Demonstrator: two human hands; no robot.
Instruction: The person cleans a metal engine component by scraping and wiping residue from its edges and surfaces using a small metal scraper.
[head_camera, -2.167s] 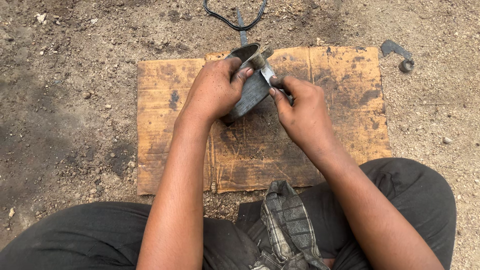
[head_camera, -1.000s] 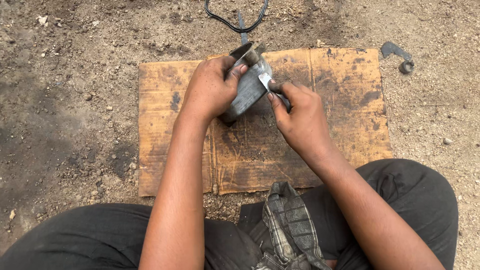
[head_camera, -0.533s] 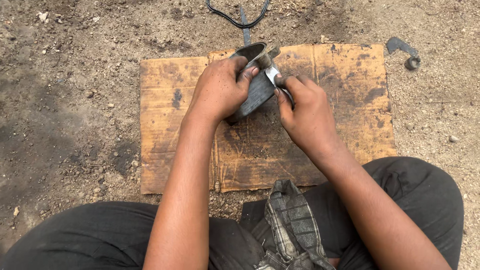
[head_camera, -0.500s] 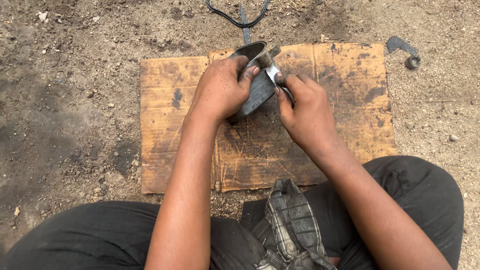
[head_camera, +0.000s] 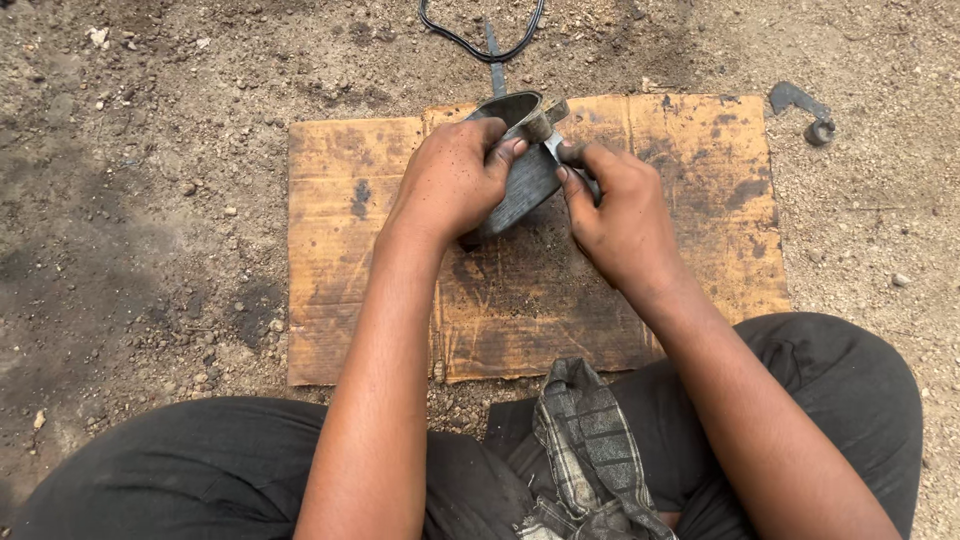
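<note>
The left hand (head_camera: 450, 180) is wrapped tight around a stiff, dark curved metal piece (head_camera: 520, 185) held above the cardboard (head_camera: 330, 250), while the right hand (head_camera: 615, 210), just beside it, pinches a small blade (head_camera: 553, 148) against its grimy, likely slippery face.

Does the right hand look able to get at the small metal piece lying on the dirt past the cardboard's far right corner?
Probably yes: the small metal piece lies uncovered, but the right hand is pinching a blade.
</note>
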